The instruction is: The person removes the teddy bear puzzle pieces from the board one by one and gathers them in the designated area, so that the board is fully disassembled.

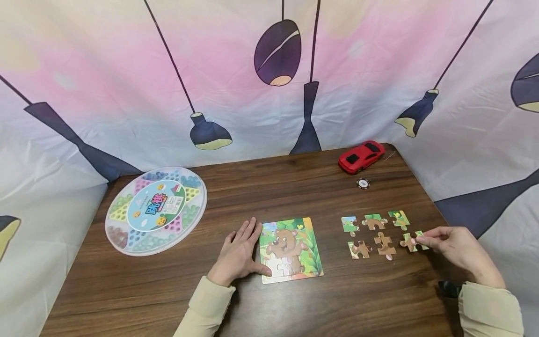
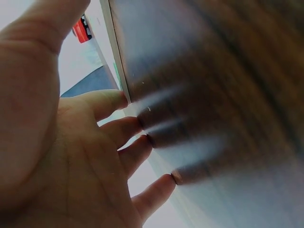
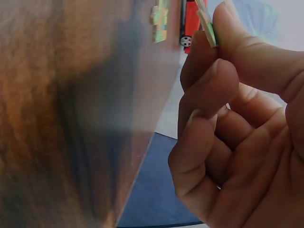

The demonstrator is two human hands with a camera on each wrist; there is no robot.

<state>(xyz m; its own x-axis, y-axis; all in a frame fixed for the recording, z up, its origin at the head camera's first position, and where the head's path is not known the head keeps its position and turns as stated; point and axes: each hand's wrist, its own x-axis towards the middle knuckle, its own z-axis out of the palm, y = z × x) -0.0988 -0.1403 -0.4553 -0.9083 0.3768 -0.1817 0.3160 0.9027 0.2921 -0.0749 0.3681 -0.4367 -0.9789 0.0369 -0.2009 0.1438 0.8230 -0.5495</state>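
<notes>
A square bear puzzle board (image 1: 290, 250) lies flat in the middle of the wooden table. Along its left side rests my left hand (image 1: 239, 255), fingers straight and spread, the thumb at the lower left corner. In the left wrist view, the fingertips of that hand (image 2: 90, 152) touch the tabletop. My right hand (image 1: 463, 250) pinches a green and brown jigsaw piece (image 1: 410, 242) between thumb and index finger, its edge (image 3: 208, 28) tilted up in the right wrist view. Several other pieces (image 1: 384, 242) lie in two rows to the left of that hand.
A round Chinese checkers set (image 1: 195, 224) under a clear cover lies at the left of the table (image 1: 269, 187). At the back right stands a red toy car (image 1: 361, 157), with a poker chip (image 1: 363, 183) in front. Patterned cloth hangs behind and beside the table.
</notes>
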